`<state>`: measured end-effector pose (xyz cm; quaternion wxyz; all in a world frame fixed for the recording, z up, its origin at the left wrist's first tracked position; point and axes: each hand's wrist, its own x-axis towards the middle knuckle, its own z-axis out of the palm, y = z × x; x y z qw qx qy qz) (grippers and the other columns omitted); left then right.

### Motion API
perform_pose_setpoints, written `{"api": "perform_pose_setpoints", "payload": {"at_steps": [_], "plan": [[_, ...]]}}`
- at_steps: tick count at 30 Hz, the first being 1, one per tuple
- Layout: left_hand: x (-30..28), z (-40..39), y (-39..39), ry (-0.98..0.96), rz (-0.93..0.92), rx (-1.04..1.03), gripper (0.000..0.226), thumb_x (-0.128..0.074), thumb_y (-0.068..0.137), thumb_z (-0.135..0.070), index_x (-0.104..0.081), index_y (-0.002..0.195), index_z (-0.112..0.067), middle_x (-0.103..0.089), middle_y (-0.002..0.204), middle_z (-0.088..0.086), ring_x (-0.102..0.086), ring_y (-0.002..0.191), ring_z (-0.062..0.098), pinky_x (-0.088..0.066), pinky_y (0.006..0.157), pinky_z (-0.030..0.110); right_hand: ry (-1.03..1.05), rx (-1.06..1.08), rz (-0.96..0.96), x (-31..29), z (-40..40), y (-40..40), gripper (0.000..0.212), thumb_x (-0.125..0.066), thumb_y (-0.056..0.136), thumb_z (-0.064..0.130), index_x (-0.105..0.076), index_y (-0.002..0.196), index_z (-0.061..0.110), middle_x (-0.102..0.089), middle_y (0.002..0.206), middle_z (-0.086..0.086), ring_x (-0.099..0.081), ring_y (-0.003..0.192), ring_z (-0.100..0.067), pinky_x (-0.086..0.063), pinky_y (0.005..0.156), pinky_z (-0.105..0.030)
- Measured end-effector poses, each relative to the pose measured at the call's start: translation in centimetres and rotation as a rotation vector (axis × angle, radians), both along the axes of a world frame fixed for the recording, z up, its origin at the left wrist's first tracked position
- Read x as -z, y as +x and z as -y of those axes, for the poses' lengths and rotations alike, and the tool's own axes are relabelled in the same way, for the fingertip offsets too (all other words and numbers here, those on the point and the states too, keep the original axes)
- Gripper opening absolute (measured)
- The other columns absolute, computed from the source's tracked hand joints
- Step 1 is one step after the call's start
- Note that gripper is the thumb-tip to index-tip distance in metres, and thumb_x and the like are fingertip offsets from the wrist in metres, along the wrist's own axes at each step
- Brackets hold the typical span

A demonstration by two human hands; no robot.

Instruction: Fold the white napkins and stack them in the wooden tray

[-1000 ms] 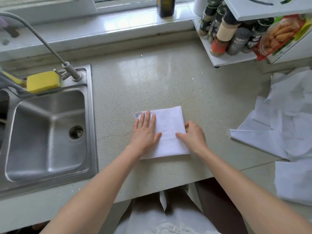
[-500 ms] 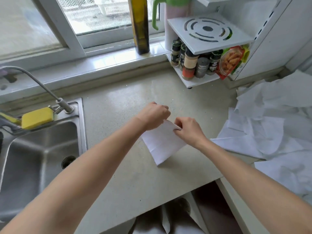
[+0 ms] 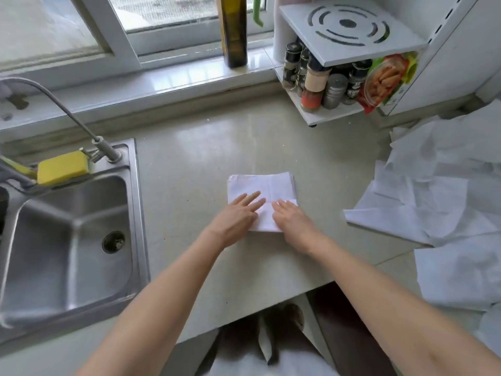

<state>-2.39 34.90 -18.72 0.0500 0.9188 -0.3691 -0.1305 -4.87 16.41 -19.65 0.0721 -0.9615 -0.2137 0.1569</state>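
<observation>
- While both hands are laid flat with fingers straight, the folded white napkin is pressed down on the counter; nothing is gripped by either.
- The left hand is spread over the napkin's near-left part, and the right hand covers its near-right corner; the fingertips of the two hands are just apart.
- The napkin is seen as a small square lying in the middle of the counter, with crease lines showing on its far half.
- To the right, a loose pile of unfolded white napkins is spread over the counter's edge, well apart from the folded one.
- To the left, a steel sink is set into the counter, with a yellow sponge on its rim beside a faucet.
- At the far right, a white spice rack holding jars is placed, and a dark glass bottle stands on the windowsill.
- No wooden tray can be made out.
</observation>
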Motion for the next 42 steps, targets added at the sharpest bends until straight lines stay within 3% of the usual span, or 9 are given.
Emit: {"api": "perform_pose_setpoints", "payload": {"at_steps": [3,8,11,13,17,20,23,26,42], "plan": [[2.4,-0.2,-1.7,-0.071,-0.283,-0.075,0.03,-0.046,0.09,0.004,-0.062,0.114,-0.001,-0.015,0.158,0.001,-0.009,0.148,0.021,-0.011,0.119,0.031,0.048,0.01,-0.06,0.9,0.2,-2.3,0.055,-0.034,0.084,-0.019,-0.04,0.136,-0.004,-0.012,0.158,-0.017,-0.009,0.147,-0.027,-0.009,0.117,-0.027],[1.4,-1.7,-2.6,-0.198,-0.469,-0.168,0.036,-0.048,0.083,0.009,-0.04,0.064,-0.02,-0.024,0.156,-0.004,-0.014,0.145,0.012,-0.025,0.113,0.029,0.132,0.057,-0.042,0.9,2.1,-3.6,0.066,-0.038,0.083,-0.015,-0.035,0.145,0.011,-0.032,0.153,-0.008,-0.039,0.136,-0.025,-0.039,0.106,-0.035],[0.9,-2.5,-3.1,-0.315,-0.501,-0.273,0.016,-0.049,0.083,-0.002,-0.062,0.092,-0.006,-0.063,0.118,0.009,-0.03,0.14,0.009,-0.036,0.099,0.023,0.165,0.042,-0.061,0.9,3.3,-3.3,0.046,-0.042,0.087,-0.007,-0.055,0.128,0.008,-0.053,0.137,-0.011,-0.06,0.111,-0.036,-0.05,0.088,-0.044],[0.8,-3.3,-3.4,-0.375,-0.524,-0.354,0.028,-0.049,0.083,-0.013,-0.062,0.106,-0.004,-0.058,0.087,0.007,-0.04,0.135,0.01,-0.041,0.095,0.022,0.118,-0.018,-0.039,0.6,3.9,-3.0,0.031,-0.044,0.091,0.004,-0.059,0.118,0.006,-0.061,0.125,-0.012,-0.063,0.1,-0.036,-0.052,0.079,-0.044],[0.5,-3.1,-3.5,-0.288,-0.395,-0.304,0.04,-0.057,0.082,-0.013,-0.051,0.121,-0.023,-0.058,0.123,-0.001,-0.054,0.115,0.023,-0.045,0.092,0.039,0.046,-0.15,0.003,-0.2,4.3,-2.3,0.054,-0.029,0.09,0.055,-0.06,0.092,0.011,-0.065,0.107,-0.002,-0.064,0.086,-0.023,-0.049,0.066,-0.031],[0.5,-2.1,-2.9,-0.057,-0.248,-0.074,0.069,-0.055,0.086,-0.001,-0.033,0.147,-0.024,-0.032,0.153,-0.006,-0.029,0.142,0.02,-0.026,0.114,0.035,0.101,-0.076,0.05,-0.5,3.9,-0.9,0.066,-0.019,0.09,0.059,-0.061,0.102,0.011,-0.065,0.11,-0.007,-0.064,0.095,-0.028,-0.045,0.069,-0.03],[1.2,-1.9,-2.4,0.035,-0.19,0.058,0.064,-0.048,0.094,-0.006,-0.025,0.151,-0.026,-0.015,0.158,-0.009,-0.009,0.148,0.018,-0.012,0.12,0.036,-0.018,-0.106,0.099,0.3,2.8,0.7,0.059,-0.028,0.101,0.045,-0.028,0.148,0.011,-0.016,0.159,-0.006,-0.02,0.145,-0.021,-0.018,0.116,-0.035],[1.4,-2.1,-2.7,0.071,-0.194,0.075,0.063,-0.037,0.098,-0.006,-0.015,0.153,-0.028,-0.005,0.159,-0.01,0.001,0.148,0.016,-0.005,0.121,0.039,-0.162,-0.062,-0.022,1.6,2.6,1.5,0.066,-0.019,0.101,0.048,0.009,0.152,0.018,0.017,0.158,-0.001,0.014,0.146,-0.014,0.011,0.117,-0.032],[3.5,-3.2,-2.3,0.154,-0.152,0.092,0.067,0.001,0.086,-0.049,0.02,0.148,-0.032,0.027,0.155,-0.004,0.029,0.141,0.022,0.02,0.116,0.039,-0.141,0.159,-0.071,3.3,2.7,0.3,0.08,-0.001,0.093,0.062,0.019,0.147,0.007,0.027,0.154,-0.011,0.026,0.142,-0.02,0.016,0.117,-0.034]]}}
